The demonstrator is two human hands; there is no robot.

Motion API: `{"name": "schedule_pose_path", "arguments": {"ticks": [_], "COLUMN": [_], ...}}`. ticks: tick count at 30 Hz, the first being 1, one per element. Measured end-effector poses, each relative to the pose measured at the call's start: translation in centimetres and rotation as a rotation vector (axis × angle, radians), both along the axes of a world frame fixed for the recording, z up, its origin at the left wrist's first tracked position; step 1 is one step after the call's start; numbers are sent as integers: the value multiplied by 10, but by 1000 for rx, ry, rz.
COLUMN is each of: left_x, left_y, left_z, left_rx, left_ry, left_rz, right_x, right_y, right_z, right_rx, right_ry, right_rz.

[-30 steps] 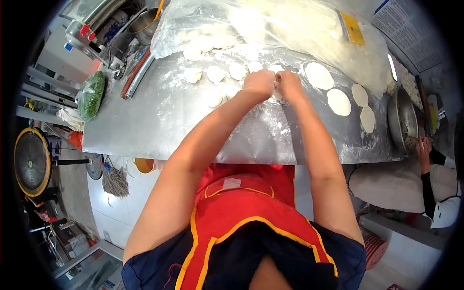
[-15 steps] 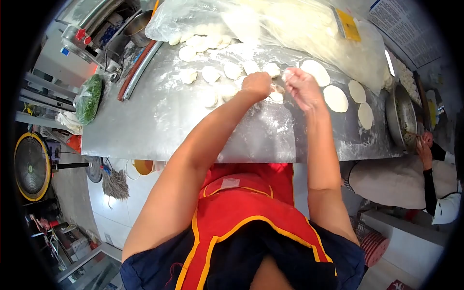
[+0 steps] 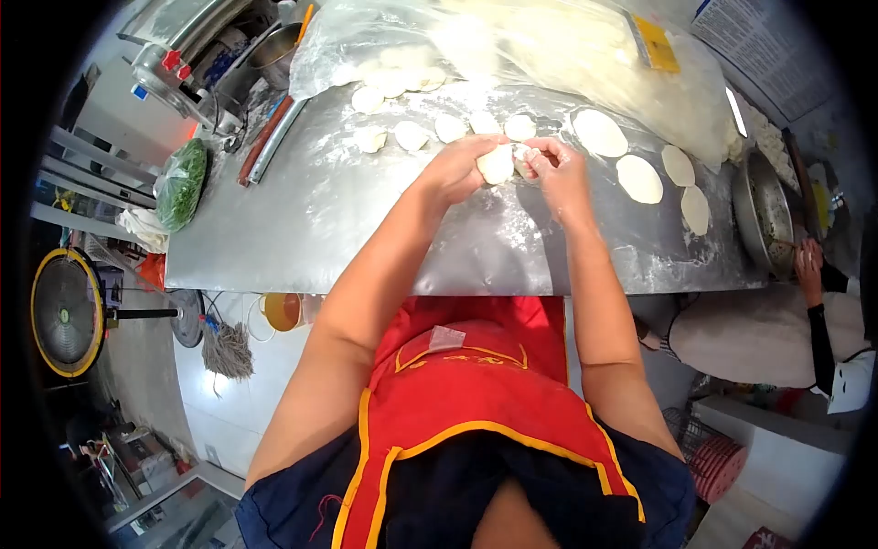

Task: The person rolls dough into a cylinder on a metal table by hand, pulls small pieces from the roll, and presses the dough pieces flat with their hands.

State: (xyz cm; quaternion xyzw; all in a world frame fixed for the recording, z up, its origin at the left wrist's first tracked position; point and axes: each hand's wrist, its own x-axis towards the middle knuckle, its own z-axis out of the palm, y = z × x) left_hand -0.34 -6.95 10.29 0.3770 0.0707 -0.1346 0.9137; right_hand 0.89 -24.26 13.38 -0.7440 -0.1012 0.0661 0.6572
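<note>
My left hand [image 3: 460,168] is closed around a pale, rounded piece of dough [image 3: 497,165] held just above the metal worktable. The fingers of my right hand [image 3: 556,174] are bunched in a pinch at the dough's right edge, and the exact grip is partly hidden. Beyond my hands sits a row of small dough lumps, among them one lump [image 3: 412,135] and another [image 3: 520,127]. To the right of my right hand lie several flat dough rounds, including a large one [image 3: 639,179] and a thinner one [image 3: 695,210].
Flour dusts the metal worktable [image 3: 302,229]. Clear plastic sheeting [image 3: 549,55] covers more dough at the back. Two rods [image 3: 274,142] and a bag of greens [image 3: 180,186] lie left. A metal basin [image 3: 761,215] stands right, beside a co-worker's hand [image 3: 808,272].
My hands have come together around the dough, the left turning from a fist over the table. Two lumps beside my left forearm no longer show. The view has shifted slightly.
</note>
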Motion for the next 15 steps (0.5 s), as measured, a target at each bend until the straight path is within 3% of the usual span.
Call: {"name": "schedule_pose_path", "arguments": {"ticks": [6, 10, 15], "left_x": [-22, -32, -56], "left_y": [3, -4, -6], "left_z": [-8, -15, -4], "left_rx": [-202, -243, 137], "left_ry": [-16, -70, -86], "left_rz": [107, 215, 411], "right_x": [-17, -36, -59], "right_y": [22, 40, 52], "right_z": [-7, -11, -17], "right_rx": [95, -13, -132], "right_ry": [11, -84, -109], "right_rz": [-3, -48, -24]}}
